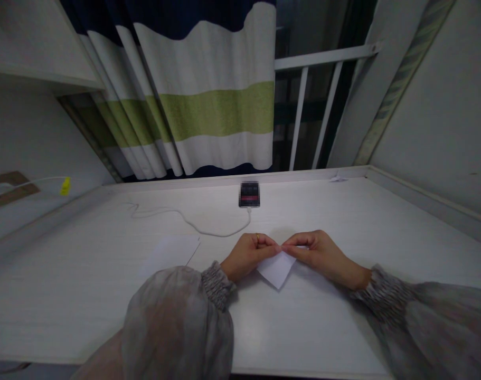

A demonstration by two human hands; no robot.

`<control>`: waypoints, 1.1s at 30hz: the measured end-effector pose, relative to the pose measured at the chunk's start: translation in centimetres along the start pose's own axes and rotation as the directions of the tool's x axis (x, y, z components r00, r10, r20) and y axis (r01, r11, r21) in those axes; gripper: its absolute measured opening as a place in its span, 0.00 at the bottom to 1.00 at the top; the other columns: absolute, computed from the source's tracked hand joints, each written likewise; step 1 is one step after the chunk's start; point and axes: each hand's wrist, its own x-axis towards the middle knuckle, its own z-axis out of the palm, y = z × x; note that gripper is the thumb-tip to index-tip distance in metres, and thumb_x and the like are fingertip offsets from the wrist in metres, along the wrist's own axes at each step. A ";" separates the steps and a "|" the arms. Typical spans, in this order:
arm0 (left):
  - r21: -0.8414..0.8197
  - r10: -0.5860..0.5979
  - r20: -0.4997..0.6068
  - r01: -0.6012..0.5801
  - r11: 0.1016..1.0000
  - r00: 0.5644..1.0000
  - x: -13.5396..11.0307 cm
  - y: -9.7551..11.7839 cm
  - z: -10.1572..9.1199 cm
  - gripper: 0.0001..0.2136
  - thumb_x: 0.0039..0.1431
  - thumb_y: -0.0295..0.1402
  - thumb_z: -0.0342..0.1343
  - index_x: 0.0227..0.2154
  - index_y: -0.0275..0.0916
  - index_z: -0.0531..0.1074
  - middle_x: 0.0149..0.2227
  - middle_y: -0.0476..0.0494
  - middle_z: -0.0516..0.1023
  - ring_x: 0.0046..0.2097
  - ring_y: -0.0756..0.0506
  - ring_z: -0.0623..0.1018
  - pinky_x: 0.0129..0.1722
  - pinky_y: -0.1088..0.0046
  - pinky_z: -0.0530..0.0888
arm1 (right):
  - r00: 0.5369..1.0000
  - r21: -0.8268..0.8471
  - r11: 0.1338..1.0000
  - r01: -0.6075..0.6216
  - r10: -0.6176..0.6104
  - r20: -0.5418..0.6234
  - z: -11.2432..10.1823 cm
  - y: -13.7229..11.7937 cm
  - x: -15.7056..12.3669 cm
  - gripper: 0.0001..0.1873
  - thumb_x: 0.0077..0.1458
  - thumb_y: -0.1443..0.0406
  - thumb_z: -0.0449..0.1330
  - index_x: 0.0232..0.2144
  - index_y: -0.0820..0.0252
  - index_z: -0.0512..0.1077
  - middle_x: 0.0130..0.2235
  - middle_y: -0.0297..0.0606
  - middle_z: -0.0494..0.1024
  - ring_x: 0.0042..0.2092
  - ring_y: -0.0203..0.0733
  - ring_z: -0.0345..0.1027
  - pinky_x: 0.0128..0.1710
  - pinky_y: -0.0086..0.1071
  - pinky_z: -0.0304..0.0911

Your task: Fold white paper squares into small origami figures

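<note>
A small piece of folded white paper (277, 270) is held just above the white desk, one corner pointing down toward me. My left hand (253, 253) pinches its upper edge between thumb and fingers; a gold ring shows on one finger. From the other side, my right hand (319, 256) pinches the same paper, its fingertips almost meeting those of the left. The fingers cover the paper's top edge, so the folds there are hidden. To the left, a flat sheet of white paper (171, 252) lies on the desk, partly behind my left sleeve.
A phone (249, 194) with a blurred screen rests near the back of the desk (85, 295), a white cable (208, 233) running left from it. A paper scrap (338, 179) lies at the back right. A striped curtain (224, 111) and white window bars (327, 57) stand behind.
</note>
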 end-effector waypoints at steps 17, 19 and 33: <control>0.036 0.034 -0.080 -0.031 0.999 0.996 -0.3 0.3 -0.1 0.10 0.38 0.34 0.61 0.20 0.31 0.72 0.17 0.50 0.70 0.18 0.55 0.65 0.19 0.79 0.59 | 0.965 0.239 0.948 -0.209 0.160 0.210 -1.6 0.6 0.4 0.10 0.41 0.62 0.61 0.18 0.65 0.72 0.19 0.35 0.74 0.20 0.31 0.63 0.23 0.26 0.58; 0.035 0.042 -0.125 -0.038 0.999 0.991 -0.1 0.2 -0.6 0.09 0.38 0.34 0.61 0.20 0.31 0.72 0.17 0.50 0.70 0.18 0.55 0.65 0.18 0.79 0.59 | 0.970 0.261 0.941 -0.214 0.173 0.171 -2.3 1.1 0.6 0.10 0.40 0.62 0.62 0.18 0.65 0.72 0.19 0.35 0.74 0.19 0.31 0.63 0.22 0.26 0.58; 0.066 0.043 -0.186 -0.031 0.997 0.982 0.2 0.5 -1.0 0.09 0.38 0.33 0.61 0.21 0.31 0.72 0.18 0.50 0.70 0.19 0.55 0.65 0.19 0.79 0.59 | 0.996 0.216 0.973 -0.088 0.080 0.046 -2.1 1.1 0.6 0.14 0.45 0.57 0.59 0.25 0.64 0.71 0.23 0.33 0.71 0.24 0.31 0.60 0.26 0.28 0.56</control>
